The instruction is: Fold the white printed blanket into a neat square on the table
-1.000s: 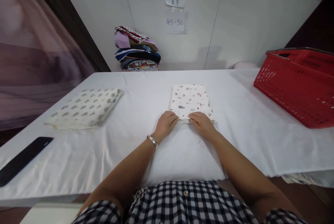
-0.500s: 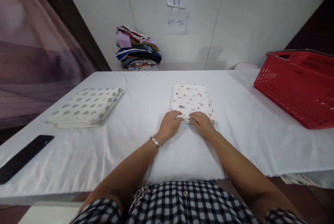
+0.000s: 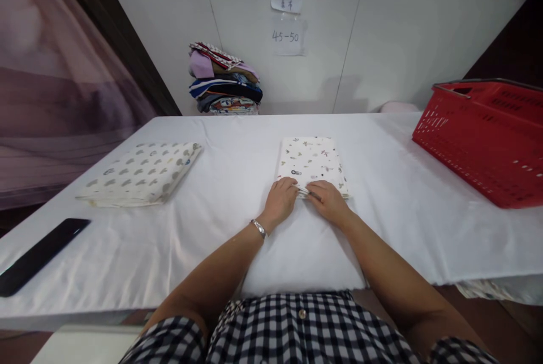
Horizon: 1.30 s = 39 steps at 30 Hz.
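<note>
Head view: left hand (image 3: 280,200) and right hand (image 3: 328,201) pinch the folded cloth (image 3: 311,163) at its near edge; uneven pull could skew layers.

folded cloth (image 3: 311,163) mid-table (image 3: 237,239) — basket (image 3: 483,137) right

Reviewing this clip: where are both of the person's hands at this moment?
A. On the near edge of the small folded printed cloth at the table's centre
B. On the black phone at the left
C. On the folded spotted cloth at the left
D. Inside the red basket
A: the left hand and right hand both rest on the near edge of the small folded printed cloth, side by side.
</note>
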Tool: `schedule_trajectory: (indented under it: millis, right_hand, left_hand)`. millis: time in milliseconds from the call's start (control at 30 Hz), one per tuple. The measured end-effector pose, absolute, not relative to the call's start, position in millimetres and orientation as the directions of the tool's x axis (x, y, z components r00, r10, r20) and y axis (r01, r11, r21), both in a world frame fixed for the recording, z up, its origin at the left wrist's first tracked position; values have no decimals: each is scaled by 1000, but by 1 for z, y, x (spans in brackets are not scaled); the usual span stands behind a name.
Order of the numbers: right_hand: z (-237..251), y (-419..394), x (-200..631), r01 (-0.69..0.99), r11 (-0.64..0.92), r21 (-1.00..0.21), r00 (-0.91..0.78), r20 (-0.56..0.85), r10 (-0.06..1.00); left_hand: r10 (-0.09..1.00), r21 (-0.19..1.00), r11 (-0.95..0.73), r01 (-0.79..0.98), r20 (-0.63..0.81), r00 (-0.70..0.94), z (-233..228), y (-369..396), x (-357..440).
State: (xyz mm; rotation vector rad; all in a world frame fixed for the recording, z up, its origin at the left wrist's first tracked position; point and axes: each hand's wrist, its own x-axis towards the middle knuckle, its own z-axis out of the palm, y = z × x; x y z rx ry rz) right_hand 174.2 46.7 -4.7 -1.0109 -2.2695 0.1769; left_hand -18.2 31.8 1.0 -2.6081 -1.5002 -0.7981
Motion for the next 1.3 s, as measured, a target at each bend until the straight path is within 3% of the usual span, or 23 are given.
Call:
schedule_trajectory:
  millis: [167,467,767,1300]
  right_hand:
    - [-7,48,175,624,695,-356,-511,487,708]
    - [-14,51,173,653,669,-354,-460,516,722]
    - [-13,50,174,682,648,-339,-443,514,735]
    - [-14,49,172,653,673,-347,-435,556,708]
  left_hand:
    - [803,278,-542,793,451,390,2,33,-18]
    - [802,271,-547,792,439,404,-3,34,-20]
    - [830,291,-462,838,475,293,-9,36,-31]
    - [907,375,-351,858,362,213,-3,34,-35]
